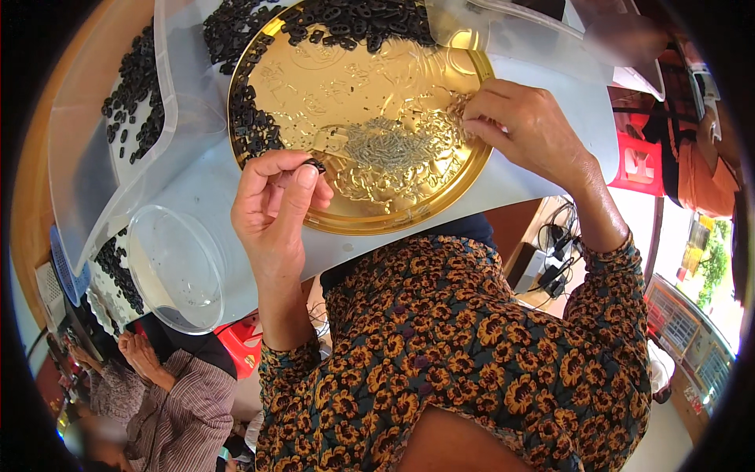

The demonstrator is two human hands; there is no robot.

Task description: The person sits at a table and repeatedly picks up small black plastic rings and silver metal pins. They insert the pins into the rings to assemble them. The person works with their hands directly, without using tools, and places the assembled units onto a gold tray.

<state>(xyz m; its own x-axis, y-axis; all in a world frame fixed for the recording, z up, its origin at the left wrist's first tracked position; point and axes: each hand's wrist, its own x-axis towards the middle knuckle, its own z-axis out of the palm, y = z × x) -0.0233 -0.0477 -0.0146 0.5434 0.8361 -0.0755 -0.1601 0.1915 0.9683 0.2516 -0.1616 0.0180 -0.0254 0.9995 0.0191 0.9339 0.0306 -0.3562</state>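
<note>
My left hand is over the near left rim of a round golden tray. Its thumb and fingertips pinch a small black plastic part. My right hand is at the tray's right rim, thumb and fingers drawn together by small gold-coloured metal pieces; whatever lies between the fingertips is too small to make out. In the tray's middle lies a heap of small silver metal pieces. Black plastic parts are piled along its far side, and more along its left side.
Clear plastic bins stand left and far right on the pale tabletop. Loose black parts lie left. A clear round tub stands near left. Another person in a striped shirt sits lower left. Red stools stand beside the table.
</note>
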